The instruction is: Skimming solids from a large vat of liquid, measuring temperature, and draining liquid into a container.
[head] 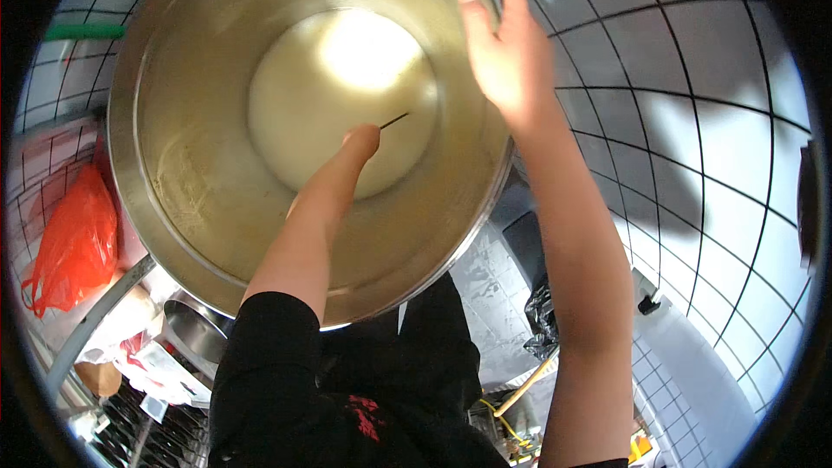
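A very large, wide-rimmed metal pot (195, 188) fills the upper part of the view, its mouth facing me. Cloudy, pale yellowish liquid (305, 117) covers its round bottom and reflects a bright light. My left hand (362, 141) reaches deep inside, closed around a thin dark rod-like thing (394, 121) that sticks out to the upper right. What kind of tool it is cannot be made out, and most of the fingers are hidden. On the right, my right hand (510, 55) grips the pot's rim, thumb inside and fingers over the outer edge.
White tiled wall (663, 58) rises close on the right. A red plastic bag (78, 240), a curved grey pipe (97, 312) and a metal container (195, 331) are at the left. Below right are a black plastic bag (541, 318), a yellow stick (526, 383) and tiled floor (487, 279).
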